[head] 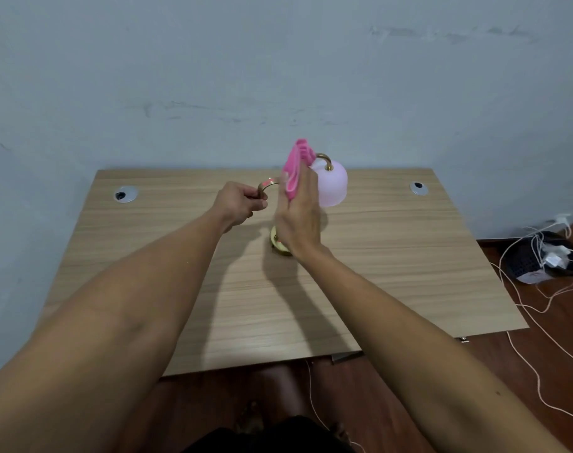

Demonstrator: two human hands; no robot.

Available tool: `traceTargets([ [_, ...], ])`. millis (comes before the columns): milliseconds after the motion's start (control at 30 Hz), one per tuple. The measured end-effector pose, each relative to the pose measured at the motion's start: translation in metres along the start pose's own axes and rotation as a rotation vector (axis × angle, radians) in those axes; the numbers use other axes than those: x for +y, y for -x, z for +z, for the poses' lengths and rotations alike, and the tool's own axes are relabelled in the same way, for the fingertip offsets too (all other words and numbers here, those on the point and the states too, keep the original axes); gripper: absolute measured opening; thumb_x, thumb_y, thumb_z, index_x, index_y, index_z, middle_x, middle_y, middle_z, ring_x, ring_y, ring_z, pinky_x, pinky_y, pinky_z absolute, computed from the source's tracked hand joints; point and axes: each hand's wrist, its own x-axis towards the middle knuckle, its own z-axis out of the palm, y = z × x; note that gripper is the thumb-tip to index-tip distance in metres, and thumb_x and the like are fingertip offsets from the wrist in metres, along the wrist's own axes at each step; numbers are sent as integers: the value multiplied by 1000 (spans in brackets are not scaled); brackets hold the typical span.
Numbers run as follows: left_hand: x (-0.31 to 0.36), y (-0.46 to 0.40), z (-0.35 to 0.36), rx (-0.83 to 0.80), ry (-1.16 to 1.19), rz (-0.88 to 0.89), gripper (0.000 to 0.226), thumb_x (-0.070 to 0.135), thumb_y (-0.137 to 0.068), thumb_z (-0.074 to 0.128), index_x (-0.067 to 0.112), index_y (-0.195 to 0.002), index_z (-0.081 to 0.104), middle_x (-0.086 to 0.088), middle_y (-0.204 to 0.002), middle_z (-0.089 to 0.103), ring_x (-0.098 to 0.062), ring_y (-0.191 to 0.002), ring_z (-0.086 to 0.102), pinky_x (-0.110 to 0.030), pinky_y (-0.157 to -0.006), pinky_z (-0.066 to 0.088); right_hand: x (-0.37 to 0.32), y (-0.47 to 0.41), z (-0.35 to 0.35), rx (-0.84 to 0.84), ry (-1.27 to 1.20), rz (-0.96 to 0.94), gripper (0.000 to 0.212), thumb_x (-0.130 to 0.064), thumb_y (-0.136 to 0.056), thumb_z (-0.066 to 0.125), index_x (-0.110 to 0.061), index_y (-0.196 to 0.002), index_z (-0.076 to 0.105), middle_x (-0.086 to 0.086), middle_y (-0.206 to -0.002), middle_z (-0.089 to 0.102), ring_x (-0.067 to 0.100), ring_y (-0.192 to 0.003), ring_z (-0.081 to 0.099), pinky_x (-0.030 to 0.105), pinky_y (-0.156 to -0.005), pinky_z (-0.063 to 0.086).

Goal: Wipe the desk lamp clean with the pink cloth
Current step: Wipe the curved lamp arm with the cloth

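Observation:
A desk lamp stands near the middle back of the wooden desk (392, 273). It has a pale pink shade (332, 186), a curved brass arm (268, 186) and a round brass base (278, 245). My left hand (241, 202) is closed around the left curve of the brass arm. My right hand (299, 219) presses the bunched pink cloth (294, 168) against the left side of the shade. Most of the stem and part of the base are hidden behind my right hand.
Two round cable holes (125, 193) (419, 188) sit near the desk's back corners. A grey wall rises right behind the desk. On the floor to the right lie a dark basket (536, 259) and loose white cables (539, 371).

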Motion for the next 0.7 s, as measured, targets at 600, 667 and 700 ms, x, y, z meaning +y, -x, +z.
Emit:
traceTargets([
  [600, -12, 4, 1, -2, 31, 44, 22, -8, -88, 66, 10, -92, 77, 8, -68, 72, -13, -74, 62, -26, -71, 53, 26, -15, -27, -601, 473, -488, 49, -6, -102, 51, 0, -150, 47, 19, -161, 40, 37, -152, 33, 45, -126, 24],
  [667, -11, 5, -1, -24, 27, 61, 23, -8, -88, 67, 12, -91, 77, 3, -74, 72, -15, -77, 62, -29, -74, 52, 26, -24, -32, -670, 530, -563, 49, -7, -102, 50, -1, -150, 48, 18, -161, 41, 37, -152, 33, 47, -126, 23],
  [700, -11, 5, -2, -33, 27, 67, 23, -9, -88, 67, 11, -93, 77, 2, -75, 72, -16, -79, 62, -30, -75, 52, 24, -29, -34, -690, 543, -586, 50, -8, -101, 50, -3, -151, 48, 17, -161, 41, 37, -151, 34, 47, -126, 23],
])
